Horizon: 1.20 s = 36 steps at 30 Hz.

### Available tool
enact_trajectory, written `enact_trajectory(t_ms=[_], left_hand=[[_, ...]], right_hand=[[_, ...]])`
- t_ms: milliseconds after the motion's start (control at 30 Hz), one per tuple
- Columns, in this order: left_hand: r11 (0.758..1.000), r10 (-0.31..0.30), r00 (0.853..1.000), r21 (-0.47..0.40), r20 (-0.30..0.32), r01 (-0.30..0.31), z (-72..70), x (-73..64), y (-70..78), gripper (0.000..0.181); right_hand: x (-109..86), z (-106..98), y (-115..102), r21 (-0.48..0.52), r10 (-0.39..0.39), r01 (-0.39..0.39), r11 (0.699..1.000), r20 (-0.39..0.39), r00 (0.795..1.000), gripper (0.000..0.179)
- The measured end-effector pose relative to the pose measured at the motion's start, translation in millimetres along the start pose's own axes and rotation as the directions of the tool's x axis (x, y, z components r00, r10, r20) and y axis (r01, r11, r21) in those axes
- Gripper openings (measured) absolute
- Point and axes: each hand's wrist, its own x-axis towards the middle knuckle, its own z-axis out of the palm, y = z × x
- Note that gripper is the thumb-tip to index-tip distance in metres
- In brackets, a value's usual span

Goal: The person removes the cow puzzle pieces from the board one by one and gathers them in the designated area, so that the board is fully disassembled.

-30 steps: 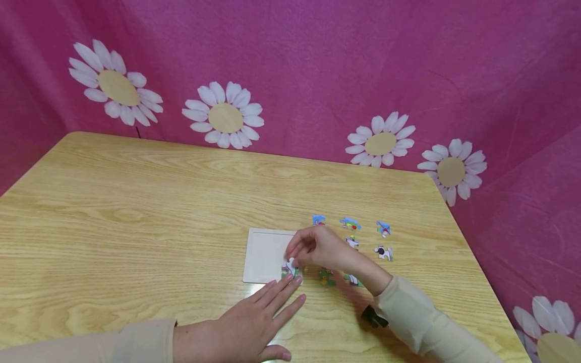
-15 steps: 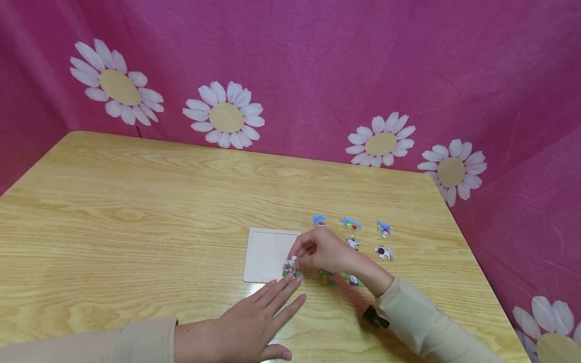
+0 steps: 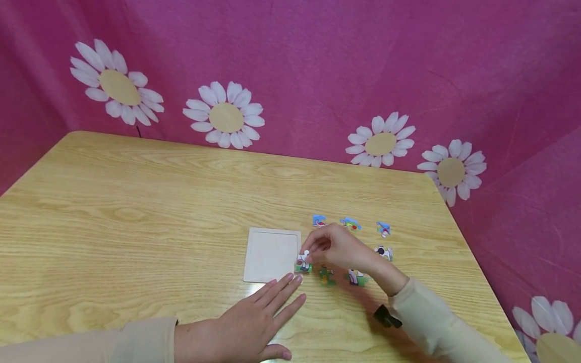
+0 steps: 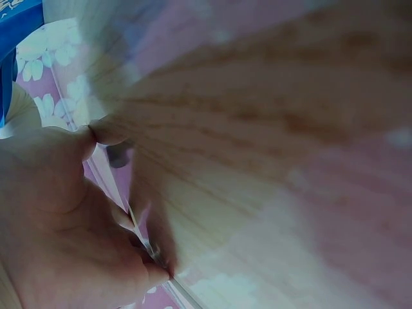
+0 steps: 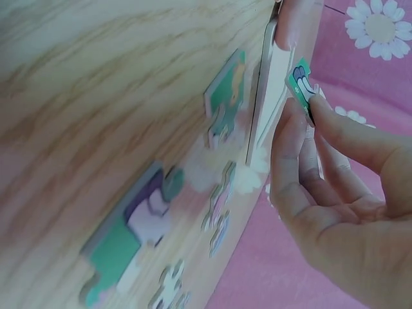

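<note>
Between thumb and fingers my right hand (image 3: 338, 247) pinches a jigsaw piece (image 3: 303, 262), white with a green lower edge. In the head view it overlaps the right rim of a pale square puzzle tray (image 3: 272, 254). The right wrist view shows the piece (image 5: 300, 84) held up off the table. My left hand (image 3: 254, 322) lies flat with fingers spread, its fingertips at the tray's front right corner. In the left wrist view the left hand (image 4: 58, 219) is partly seen, dim and blurred.
Several loose puzzle pieces lie right of the tray, among them a green one (image 3: 326, 276), a green-and-white one (image 3: 357, 278), a blue-cornered one (image 3: 319, 220) and a black-and-white one (image 3: 384, 252). A pink flowered cloth (image 3: 308, 75) hangs behind the wooden table (image 3: 136, 227).
My right hand has moved right with the jigsaw piece, from over the tray's front right corner to its right rim, uncovering the tray's inside. The left hand has stayed in place.
</note>
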Motion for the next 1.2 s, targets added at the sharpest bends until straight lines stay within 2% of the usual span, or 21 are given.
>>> enact_trajectory(t_ms=[233, 467, 767, 1000, 1200], left_hand=[[1.000, -0.006, 1.000, -0.016, 0.027, 0.006, 0.1, 0.3, -0.1, 0.081], [0.999, -0.006, 0.999, -0.035, 0.054, 0.008, 1.0, 0.7, -0.1, 0.081], [1.000, -0.010, 0.999, -0.008, 0.038, 0.010, 3.2, -0.2, 0.5, 0.081], [1.000, -0.005, 1.000, 0.014, 0.008, 0.004, 4.2, -0.2, 0.8, 0.081], [1.000, -0.008, 1.000, 0.004, 0.006, 0.008, 4.7, -0.4, 0.6, 0.082]], right_hand=[[-15.4, -13.0, 3.1, 0.004, 0.014, -0.014, 1.000, -0.031, 0.999, 0.007], [-38.0, -29.4, 15.7, -0.013, 0.079, -0.080, 0.997, -0.083, 0.993, 0.006], [-66.5, -42.9, 28.7, 0.009, 0.120, -0.119, 0.993, -0.098, 0.988, 0.006], [-89.1, -51.6, 41.1, 0.050, 0.204, -0.199, 0.979, -0.105, 0.973, 0.008], [-106.8, -57.3, 51.7, 0.004, 0.232, -0.233, 0.973, -0.107, 0.967, 0.007]])
